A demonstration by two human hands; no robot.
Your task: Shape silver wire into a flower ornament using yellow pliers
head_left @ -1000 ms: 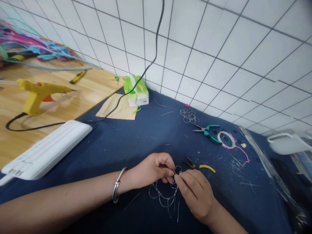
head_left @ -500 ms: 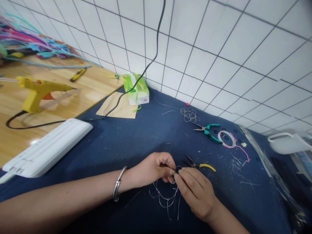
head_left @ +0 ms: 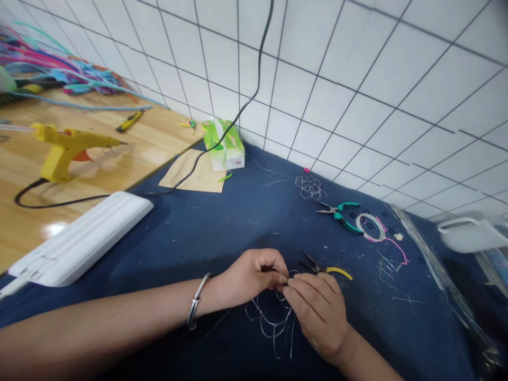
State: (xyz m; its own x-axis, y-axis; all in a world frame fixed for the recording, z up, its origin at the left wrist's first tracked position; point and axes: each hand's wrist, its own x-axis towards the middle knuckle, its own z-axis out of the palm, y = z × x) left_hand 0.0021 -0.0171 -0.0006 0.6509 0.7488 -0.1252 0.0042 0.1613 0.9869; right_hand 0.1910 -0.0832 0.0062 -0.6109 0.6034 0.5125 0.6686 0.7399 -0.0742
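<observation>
Left hand: the thumb and fingers of the left hand [head_left: 260,274] pinch the upper rim of the wire ring [head_left: 274,324], probably to keep so light a thing from turning.
Right hand: the right hand [head_left: 319,309] comes in from the other side, fingertips bunched on the same spot, perhaps for fine control of the thin strand; the fingers hide which strand each one grips.
Wire ring: it hangs below the meeting fingertips, near the front edge of the blue cloth [head_left: 222,219], its loops and loose ends pointing toward the person, likely so they do not snag.
Bracelet: a metal bracelet [head_left: 193,308] sits on the left wrist, clear of the wire.
Yellow pliers: the yellow-handled pliers [head_left: 338,272] lie just beyond the right hand, a spot that suits a quick grab.
Green pliers: the green-handled pliers [head_left: 344,218] rest farther back, a handle meeting the white roll [head_left: 359,231].
Wire flower: a looped wire flower [head_left: 310,188] lies by the cloth's far edge, seemingly set out of the working area.
Glue gun: the yellow glue gun [head_left: 59,151] lies on the wooden desk [head_left: 154,140], left of the cloth, its black cord [head_left: 260,63] running behind the power strip [head_left: 83,235].
</observation>
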